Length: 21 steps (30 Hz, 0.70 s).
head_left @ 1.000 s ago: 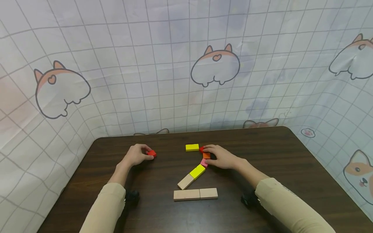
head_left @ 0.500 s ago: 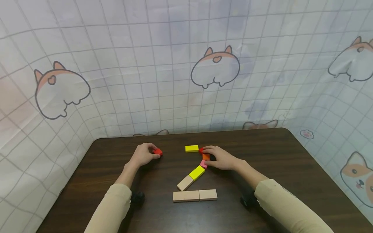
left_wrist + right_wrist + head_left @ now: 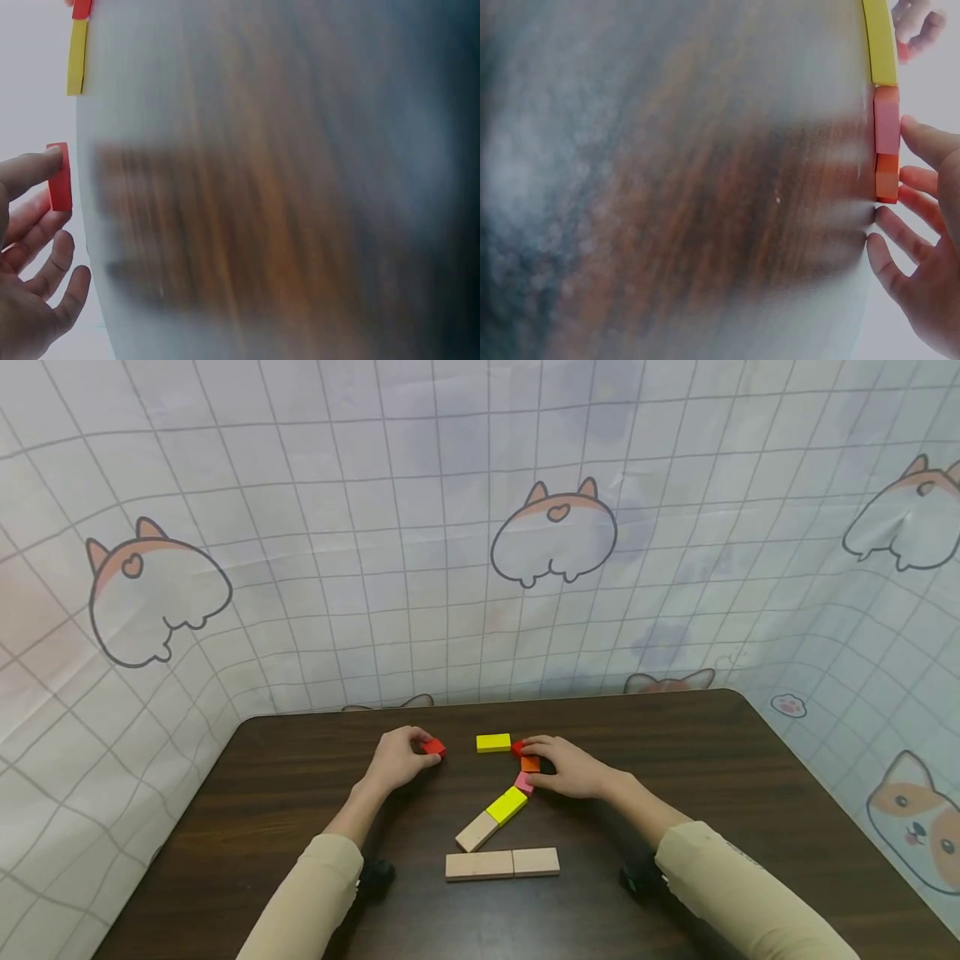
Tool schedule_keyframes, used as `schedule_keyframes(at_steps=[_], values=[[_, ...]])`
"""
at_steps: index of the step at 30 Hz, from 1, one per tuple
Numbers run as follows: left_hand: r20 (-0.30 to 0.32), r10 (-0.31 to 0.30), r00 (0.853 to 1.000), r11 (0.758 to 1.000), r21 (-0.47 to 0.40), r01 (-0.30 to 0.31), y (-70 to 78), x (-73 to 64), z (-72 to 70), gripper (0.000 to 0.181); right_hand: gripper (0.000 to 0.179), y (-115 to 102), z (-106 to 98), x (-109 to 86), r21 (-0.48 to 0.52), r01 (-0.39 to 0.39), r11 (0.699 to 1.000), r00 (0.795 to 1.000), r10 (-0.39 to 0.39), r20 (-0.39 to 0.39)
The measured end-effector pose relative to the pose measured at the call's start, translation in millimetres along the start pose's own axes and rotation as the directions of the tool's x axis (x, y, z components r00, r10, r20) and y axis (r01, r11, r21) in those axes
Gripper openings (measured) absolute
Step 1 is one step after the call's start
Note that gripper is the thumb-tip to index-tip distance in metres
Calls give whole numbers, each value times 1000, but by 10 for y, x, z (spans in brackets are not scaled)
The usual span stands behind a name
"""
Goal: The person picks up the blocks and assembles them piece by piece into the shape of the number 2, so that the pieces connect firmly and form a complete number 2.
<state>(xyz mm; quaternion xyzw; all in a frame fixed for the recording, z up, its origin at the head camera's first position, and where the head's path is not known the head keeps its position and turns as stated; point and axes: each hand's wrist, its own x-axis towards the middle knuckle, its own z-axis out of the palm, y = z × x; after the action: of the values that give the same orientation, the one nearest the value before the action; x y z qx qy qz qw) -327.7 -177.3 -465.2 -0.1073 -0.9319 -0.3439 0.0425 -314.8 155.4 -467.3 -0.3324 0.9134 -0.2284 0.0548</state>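
Note:
Between thumb and fingertips my left hand (image 3: 397, 762) pinches a small red block (image 3: 433, 747); the left wrist view shows this red block (image 3: 60, 180) held upright, the other fingers loosely spread. My right hand (image 3: 573, 768) touches the right side of a curved row of blocks. Its thumb is at the pink block (image 3: 523, 783), and its fingers reach over the orange block (image 3: 530, 764) to a red block (image 3: 517, 747), partly covered. Towards me the row continues with a yellow block (image 3: 507, 806) and a plain wooden block (image 3: 477, 832). Another yellow block (image 3: 492, 743) lies at the row's far end.
Two plain wooden blocks (image 3: 480, 866) lie end to end in front of the curved row. The dark wooden table (image 3: 247, 793) has its far edge against a white gridded curtain (image 3: 420, 610) with cartoon dogs.
My left hand has moved right with the red block, towards the far yellow block. The right hand has stayed at the row, and the row keeps its shape.

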Motion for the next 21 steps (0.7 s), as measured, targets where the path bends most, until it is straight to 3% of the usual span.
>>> schedule_keyframes(at_steps=[14,21], values=[[-50,4,999,1000,-13,-5,280,44,219,31,54,-11,-19,-48,10,-3,1000,1000,3,1],[-41,-6,999,1000,12,7,384,38,321,32,54,-10,5,-69,12,-4,1000,1000,4,5]])
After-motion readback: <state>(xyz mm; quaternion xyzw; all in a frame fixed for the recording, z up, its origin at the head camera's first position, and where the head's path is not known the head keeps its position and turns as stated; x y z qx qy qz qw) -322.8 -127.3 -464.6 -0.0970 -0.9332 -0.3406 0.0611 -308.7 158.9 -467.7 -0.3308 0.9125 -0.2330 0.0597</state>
